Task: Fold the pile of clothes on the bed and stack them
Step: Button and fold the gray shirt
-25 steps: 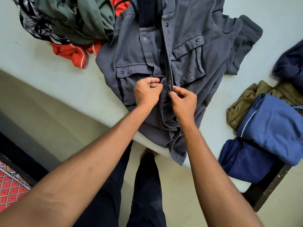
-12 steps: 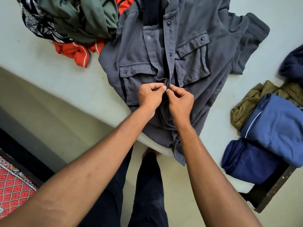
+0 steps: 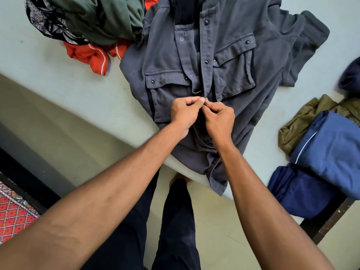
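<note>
Together, the left hand (image 3: 184, 114) and right hand (image 3: 221, 121) pinch the placket of the grey shirt (image 3: 165, 55), spread on the pale bed (image 3: 58, 78) with its hem over the near edge. Folded clothes (image 3: 331, 151) sit at the right corner, and a red rug (image 3: 13, 211) lies on the floor.

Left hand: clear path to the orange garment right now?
Likely yes: only bare bed lies between the left hand and the orange garment. But the hand is pinching the placket of the grey shirt and must let go first.
</note>
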`<state>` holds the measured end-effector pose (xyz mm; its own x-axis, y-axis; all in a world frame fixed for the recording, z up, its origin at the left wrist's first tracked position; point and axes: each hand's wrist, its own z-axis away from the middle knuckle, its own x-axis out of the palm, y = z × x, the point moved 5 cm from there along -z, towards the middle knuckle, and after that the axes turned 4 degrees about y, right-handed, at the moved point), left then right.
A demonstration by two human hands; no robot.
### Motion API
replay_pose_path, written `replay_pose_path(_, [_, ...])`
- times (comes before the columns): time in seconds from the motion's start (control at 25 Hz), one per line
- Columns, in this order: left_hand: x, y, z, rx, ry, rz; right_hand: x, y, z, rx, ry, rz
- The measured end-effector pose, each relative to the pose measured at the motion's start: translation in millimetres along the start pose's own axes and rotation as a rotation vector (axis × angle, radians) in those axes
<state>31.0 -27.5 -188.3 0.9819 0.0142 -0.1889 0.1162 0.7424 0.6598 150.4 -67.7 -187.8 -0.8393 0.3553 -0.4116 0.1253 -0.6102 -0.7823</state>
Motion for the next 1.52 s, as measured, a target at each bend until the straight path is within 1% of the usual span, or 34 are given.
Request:
replay_pose_path(0.16, [-0.7,-9.6,-5.8,0.000,0.018,-0.005,0.9,1.0,-0.2,0.008,-0.028,0.035])
replay_pose_path(0.24, [-4.0,-10.0,-6.3,0.027,0.017,-0.039,2.2,-1.7,4.0,0.004,-0.025,0.057])
replay_pose_path(0.32, [-6.5,-11.0,-3.1,0.078,-0.020,-0.107,0.8,-1.1,7.9,0.005,-0.051,0.105])
replay_pose_path(0.4, [-12.1,-8.6,3.7,0.132,-0.037,-0.230,-2.6,2.9,11.2,0.058,-0.060,0.080])
replay_pose_path(0.44, [-17.2,-7.5,4.4,0.159,-0.016,-0.266,-4.0,4.0,14.1,0.098,-0.031,0.045])
replay_pose_path(0.56, [-37.5,2.8,-3.0,0.242,0.075,-0.251,-7.6,-7.2,17.5,0.187,0.111,-0.047])
replay_pose_path(0.64, [-47.5,20.7,-9.3,0.385,0.094,-0.373,-3.8,-24.6,7.4,0.173,0.155,-0.070])
replay_pose_path(0.72, [-48.8,42.1,-17.5,0.625,0.036,-0.567,2.0,-45.4,-11.3,0.076,0.140,0.034])
replay_pose_path(0.8, [-43.1,58.0,-29.2,0.798,-0.046,-0.762,11.0,-63.0,-31.6,-0.062,0.082,0.312])
replay_pose_path(0.88, [-36.5,70.9,-42.7,0.894,-0.100,-0.908,21.0,-74.9,-45.3,-0.173,0.029,0.589])
replay_pose_path(0.92, [-33.0,77.4,-48.0,0.920,-0.120,-0.969,25.3,-79.6,-50.3,-0.225,0.016,0.673])
replay_pose_path(1.0, [-24.6,88.5,-52.8,0.961,-0.159,-1.079,28.7,-87.2,-58.7,-0.293,-0.004,0.769])
replay_pose_path(1.04, [-19.6,92.7,-54.3,0.975,-0.176,-1.109,25.6,-87.0,-63.7,-0.287,-0.005,0.774])
replay_pose_path(1.08, [-14.5,96.4,-55.4,0.977,-0.195,-1.123,18.9,-85.5,-69.0,-0.238,0.000,0.723])
replay_pose_path(1.12, [-9.8,97.7,-57.1,0.967,-0.221,-1.131,10.6,-79.3,-74.8,-0.151,-0.006,0.579])
replay_pose_path(1.16, [-5.3,99.3,-59.4,0.953,-0.244,-1.144,2.6,-73.7,-77.8,-0.058,-0.014,0.375])
replay_pose_path(1.2, [-0.7,101.3,-62.2,0.942,-0.262,-1.166,-5.3,-66.6,-80.2,0.004,-0.002,0.192])
replay_pose_path(1.24, [4.1,103.5,-65.4,0.935,-0.276,-1.195,-13.1,-60.0,-79.0,0.047,0.021,0.058])
replay_pose_path(1.32, [15.0,110.9,-71.2,0.954,-0.300,-1.250,-24.9,-50.0,-72.8,0.066,0.077,-0.047])
replay_pose_path(1.4, [22.2,123.5,-76.8,0.944,-0.322,-1.233,-28.7,-47.3,-69.0,0.054,0.117,-0.095])
replay_pose_path(1.52, [27.5,145.7,-88.3,0.904,-0.289,-1.176,-25.8,-54.4,-65.9,-0.001,0.160,-0.082])
